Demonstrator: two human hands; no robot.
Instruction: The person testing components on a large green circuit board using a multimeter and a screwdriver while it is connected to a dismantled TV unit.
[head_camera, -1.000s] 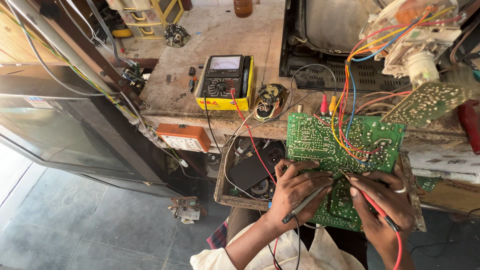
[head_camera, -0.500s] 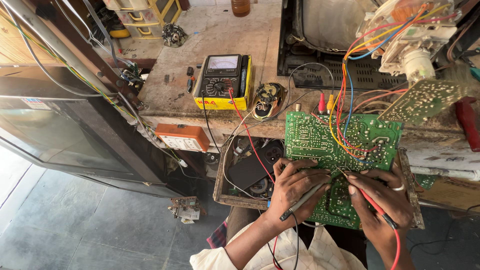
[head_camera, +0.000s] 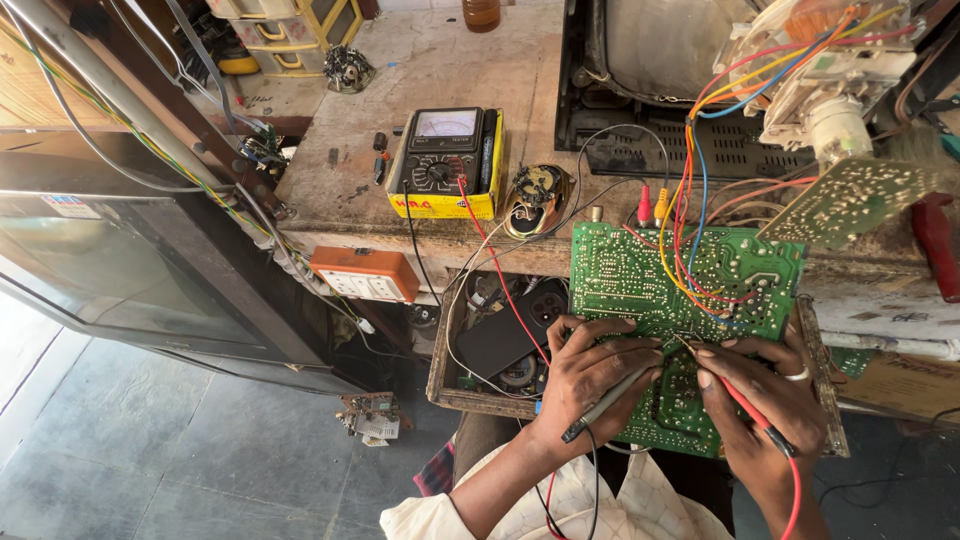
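Under both hands (head_camera: 600, 375), circuit board (head_camera: 680, 290) part-hidden.

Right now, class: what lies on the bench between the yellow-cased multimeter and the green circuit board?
In the head view, a small round speaker lies between the multimeter and the circuit board.

Under the fingers (head_camera: 600, 352) lies the board (head_camera: 690, 290). Beyond them, on the table (head_camera: 330, 190), sits the meter (head_camera: 445, 165), the speaker (head_camera: 535, 195) just right of it.
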